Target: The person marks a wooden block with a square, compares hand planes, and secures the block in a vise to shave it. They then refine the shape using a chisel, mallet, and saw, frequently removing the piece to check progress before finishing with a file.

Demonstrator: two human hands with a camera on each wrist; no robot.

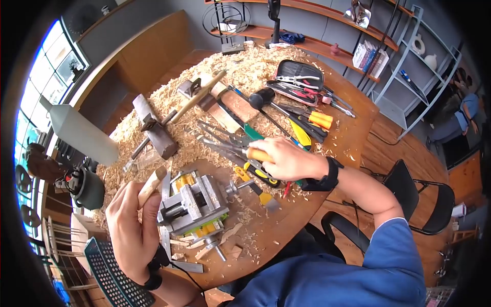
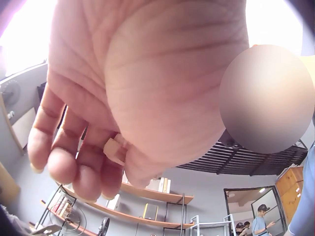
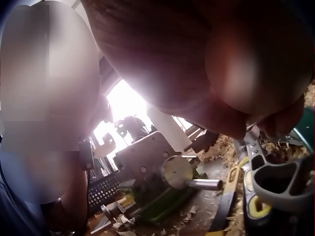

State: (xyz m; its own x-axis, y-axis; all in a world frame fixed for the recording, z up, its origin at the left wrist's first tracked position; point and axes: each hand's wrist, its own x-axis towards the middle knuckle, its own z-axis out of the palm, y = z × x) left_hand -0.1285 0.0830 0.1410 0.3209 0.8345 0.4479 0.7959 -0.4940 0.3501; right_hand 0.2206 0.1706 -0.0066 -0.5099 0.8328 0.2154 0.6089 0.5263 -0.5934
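My left hand (image 1: 128,233) pinches a short, pale wood stick (image 1: 152,187) between thumb and fingers, left of the vise. One end of the stick pokes out between the fingers in the left wrist view. My right hand (image 1: 291,159) has its fingers round the light wooden handle of a wooden-handled tool (image 1: 260,155), at a group of metal tools (image 1: 222,146) lying on the shavings. Its far end is lost among these tools. Between the hands stands a grey metal vise (image 1: 193,199) with bare jaws. Grey looped handles (image 3: 283,184) lie under the right hand.
Wood shavings (image 1: 169,92) cover much of the wooden table (image 1: 279,230). A mallet (image 1: 262,98), a tool case (image 1: 299,77) and orange-handled tools (image 1: 321,119) lie at the far right. A wooden hand plane (image 1: 156,128) and a white bottle (image 1: 84,135) stand on the left.
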